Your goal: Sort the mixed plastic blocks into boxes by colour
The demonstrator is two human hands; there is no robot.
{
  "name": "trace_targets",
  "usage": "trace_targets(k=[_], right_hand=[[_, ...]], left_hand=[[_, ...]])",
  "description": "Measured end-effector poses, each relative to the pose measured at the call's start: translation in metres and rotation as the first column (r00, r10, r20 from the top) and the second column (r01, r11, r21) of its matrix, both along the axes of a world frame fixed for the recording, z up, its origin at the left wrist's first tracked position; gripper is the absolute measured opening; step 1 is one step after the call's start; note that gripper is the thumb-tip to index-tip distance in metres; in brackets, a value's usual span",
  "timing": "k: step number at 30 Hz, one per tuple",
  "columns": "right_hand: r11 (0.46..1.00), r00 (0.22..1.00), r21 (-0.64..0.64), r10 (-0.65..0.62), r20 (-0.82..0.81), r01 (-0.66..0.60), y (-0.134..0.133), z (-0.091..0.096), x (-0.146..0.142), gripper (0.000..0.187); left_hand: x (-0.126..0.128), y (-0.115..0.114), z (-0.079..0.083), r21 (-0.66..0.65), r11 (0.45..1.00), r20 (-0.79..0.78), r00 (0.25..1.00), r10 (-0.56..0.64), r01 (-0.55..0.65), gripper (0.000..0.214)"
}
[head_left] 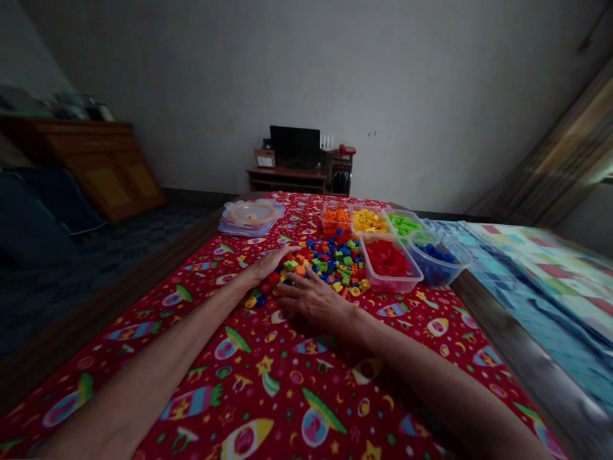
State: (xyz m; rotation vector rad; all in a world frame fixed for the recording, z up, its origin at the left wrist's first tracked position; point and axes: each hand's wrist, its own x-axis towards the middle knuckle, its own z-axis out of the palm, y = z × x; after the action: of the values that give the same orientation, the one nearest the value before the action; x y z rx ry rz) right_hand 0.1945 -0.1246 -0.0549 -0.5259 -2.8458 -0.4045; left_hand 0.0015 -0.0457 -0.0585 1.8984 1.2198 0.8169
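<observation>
A loose pile of small toy building bricks (pixel 330 262) in mixed colours lies on the red patterned tablecloth (pixel 287 396). At the left edge of the pile rests my left hand (pixel 271 264), its fingers stretched forward along the bricks and partly hard to see. My right hand (pixel 313 299) lies palm down over the near left side of the pile, fingers apart and touching bricks. Several yellow and blue pieces (pixel 255 299) sit just below my left wrist. To the right, a clear box of red bricks (pixel 390 260) stands beside the pile, and a round tub of blue bricks (pixel 438 260) adjoins it.
Behind the pile stand clear boxes of orange bricks (pixel 336 220), yellow bricks (pixel 370 221) and green bricks (pixel 403 223). Stacked clear lids (pixel 251 216) lie at the back left. A bed (pixel 536 275) adjoins the table's right side. A monitor (pixel 295 145) stands by the wall.
</observation>
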Motion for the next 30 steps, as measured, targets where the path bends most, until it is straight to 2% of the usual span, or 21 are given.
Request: trace_targets(k=[5, 9, 11, 14, 17, 21, 23, 25, 27, 30], right_hand=[[0.974, 0.980, -0.138, -0.188, -0.068, 0.177, 0.028, 0.011, 0.026, 0.033], [0.903, 0.909, -0.297, -0.374, -0.183, 0.311, 0.038, 0.029, 0.051, 0.031], [0.865, 0.856, -0.328, -0.464, -0.230, 0.381, 0.038, 0.040, 0.062, 0.028], [0.811, 0.807, -0.324, -0.560, -0.188, 0.487, 0.034, 0.052, 0.067, 0.028], [0.834, 0.843, -0.301, -0.519, -0.141, 0.463, 0.032, 0.047, 0.060, 0.025], [0.890, 0.910, -0.244, -0.410, -0.064, 0.384, 0.033, 0.030, 0.045, 0.031], [0.889, 0.912, -0.237, -0.410, -0.032, 0.391, 0.033, 0.025, 0.042, 0.033], [0.879, 0.902, -0.251, -0.430, -0.047, 0.406, 0.033, 0.024, 0.043, 0.028], [0.869, 0.890, -0.266, -0.450, -0.075, 0.417, 0.034, 0.026, 0.049, 0.023], [0.891, 0.894, -0.276, -0.414, -0.171, 0.360, 0.037, 0.032, 0.061, 0.018]], left_hand=[[-0.003, 0.003, -0.002, 0.015, 0.999, 0.007, 0.999, -0.044, 0.044, 0.067], [-0.002, 0.007, -0.003, 0.094, 0.991, -0.082, 0.993, -0.086, 0.094, 0.074], [-0.001, 0.009, -0.004, 0.113, 0.986, -0.131, 0.985, -0.108, 0.124, 0.077], [0.000, 0.010, -0.006, 0.136, 0.981, -0.205, 0.972, -0.112, 0.141, 0.074], [0.001, 0.010, -0.002, 0.215, 0.962, -0.264, 0.958, -0.109, 0.168, 0.063], [0.004, 0.003, 0.020, 0.395, 0.901, -0.372, 0.928, -0.022, 0.180, 0.037], [0.009, -0.005, 0.031, 0.361, 0.901, -0.472, 0.880, -0.045, 0.240, 0.027], [0.017, -0.017, 0.039, 0.231, 0.917, -0.583, 0.800, -0.138, 0.326, 0.023], [0.025, -0.029, 0.041, 0.133, 0.931, -0.664, 0.728, -0.170, 0.339, 0.024], [0.033, -0.038, 0.038, 0.125, 0.936, -0.719, 0.680, -0.144, 0.330, 0.022]])
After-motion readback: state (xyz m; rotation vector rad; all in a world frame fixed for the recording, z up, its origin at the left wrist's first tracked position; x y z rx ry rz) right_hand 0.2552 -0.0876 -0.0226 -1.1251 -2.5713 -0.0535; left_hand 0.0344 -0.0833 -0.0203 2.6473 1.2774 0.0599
